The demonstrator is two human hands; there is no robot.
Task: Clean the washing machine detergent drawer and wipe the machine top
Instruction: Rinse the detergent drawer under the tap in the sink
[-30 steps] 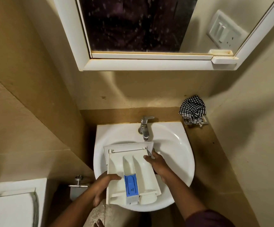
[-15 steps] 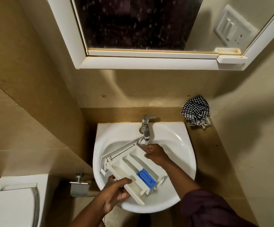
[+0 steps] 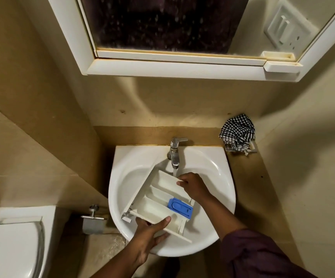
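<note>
We see a dim, warm yellowish light from above. The mirror cabinet (image 3: 174, 65) casts a soft shadow on the far wall, and another shadow darkens the right wall. The white basin (image 3: 122, 177) shows mild glare. Straight edges bow outward near the frame's borders; detail is slightly soft.

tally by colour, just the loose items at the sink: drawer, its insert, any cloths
White: 1, the detergent drawer, held over the sink by the left hand and right hand
Blue: 1, the insert in the drawer
Black-and-white check: 1, the cloth on the wall holder
Total: 3
</note>
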